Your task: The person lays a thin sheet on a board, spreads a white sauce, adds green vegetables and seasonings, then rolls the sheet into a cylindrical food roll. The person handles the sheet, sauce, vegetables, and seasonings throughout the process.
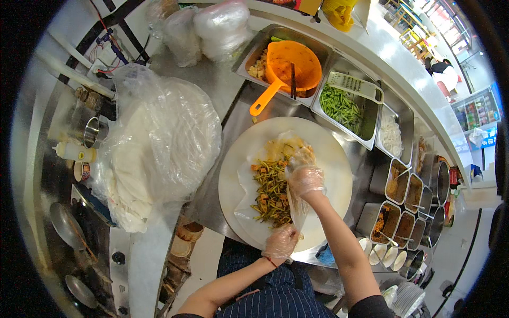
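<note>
A round white board (334, 164) lies before me. On it is a thin, pale, translucent wrapper (243, 193), topped with a long heap of cooked green bean pieces and brownish cubes (271, 193). I wear clear plastic gloves on both hands. My left hand (282, 241) is closed on the wrapper's near edge, below the filling. Along the filling's right side, my right hand (306, 177) grips the lifted right edge of the wrapper, its fingertips partly hidden by glove and wrapper.
A plastic-covered stack of white sheets (164, 138) sits left. Behind the board are an orange strainer-like bowl (305, 58) with chopsticks, a tray of chopped green beans (339, 108) with a grater, and a tray of white shreds (391, 135). Seasoning tins (387, 220) with spoons stand right.
</note>
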A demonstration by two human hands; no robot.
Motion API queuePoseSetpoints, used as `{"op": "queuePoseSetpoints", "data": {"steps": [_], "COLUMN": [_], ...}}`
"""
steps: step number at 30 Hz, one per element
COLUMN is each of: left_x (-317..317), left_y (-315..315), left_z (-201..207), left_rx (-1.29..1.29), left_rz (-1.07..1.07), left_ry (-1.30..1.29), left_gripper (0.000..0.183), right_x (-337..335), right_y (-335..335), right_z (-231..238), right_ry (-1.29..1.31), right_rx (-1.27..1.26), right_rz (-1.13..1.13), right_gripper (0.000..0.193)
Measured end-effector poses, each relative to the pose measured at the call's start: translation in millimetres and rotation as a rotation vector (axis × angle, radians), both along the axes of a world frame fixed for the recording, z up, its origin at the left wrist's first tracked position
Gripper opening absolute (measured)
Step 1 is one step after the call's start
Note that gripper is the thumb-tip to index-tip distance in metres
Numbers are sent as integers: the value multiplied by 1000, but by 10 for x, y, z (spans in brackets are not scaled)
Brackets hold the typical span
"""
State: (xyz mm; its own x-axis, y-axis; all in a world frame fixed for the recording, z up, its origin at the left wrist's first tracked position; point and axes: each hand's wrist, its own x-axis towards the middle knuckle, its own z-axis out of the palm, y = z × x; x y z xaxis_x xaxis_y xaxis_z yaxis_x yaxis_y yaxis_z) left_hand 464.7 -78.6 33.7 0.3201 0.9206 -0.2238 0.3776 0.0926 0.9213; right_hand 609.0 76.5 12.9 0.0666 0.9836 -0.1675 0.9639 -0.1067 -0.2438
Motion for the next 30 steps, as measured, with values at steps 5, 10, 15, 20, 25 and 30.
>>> {"op": "queuePoseSetpoints", "data": {"steps": [5, 10, 15, 20, 25, 30], "left_x": [275, 529, 463, 483, 698, 121], "left_y": [4, 9, 34, -9, -181, -266], "left_z": [-111, -89, -61, -45, -130, -453], "left_rx": [266, 153, 158, 207, 105, 480], "left_rz": [-121, -303, -395, -336, -628, -281], "left_ry": [76, 312, 366, 252, 309, 24], "left_gripper": [14, 16, 19, 18, 33, 35], "right_x": [371, 33, 7, 382, 1516, 915], "right_y": [-133, -159, -159, -147, -602, -74], "right_z": [155, 217, -6, 165, 52, -134], "right_ry": [212, -111, -201, 131, 16, 323], "right_rx": [-58, 0, 321, -186, -70, 306], "right_rz": [-208, 61, 198, -86, -402, -279], "right_gripper": [32, 42, 46, 31, 41, 29]}}
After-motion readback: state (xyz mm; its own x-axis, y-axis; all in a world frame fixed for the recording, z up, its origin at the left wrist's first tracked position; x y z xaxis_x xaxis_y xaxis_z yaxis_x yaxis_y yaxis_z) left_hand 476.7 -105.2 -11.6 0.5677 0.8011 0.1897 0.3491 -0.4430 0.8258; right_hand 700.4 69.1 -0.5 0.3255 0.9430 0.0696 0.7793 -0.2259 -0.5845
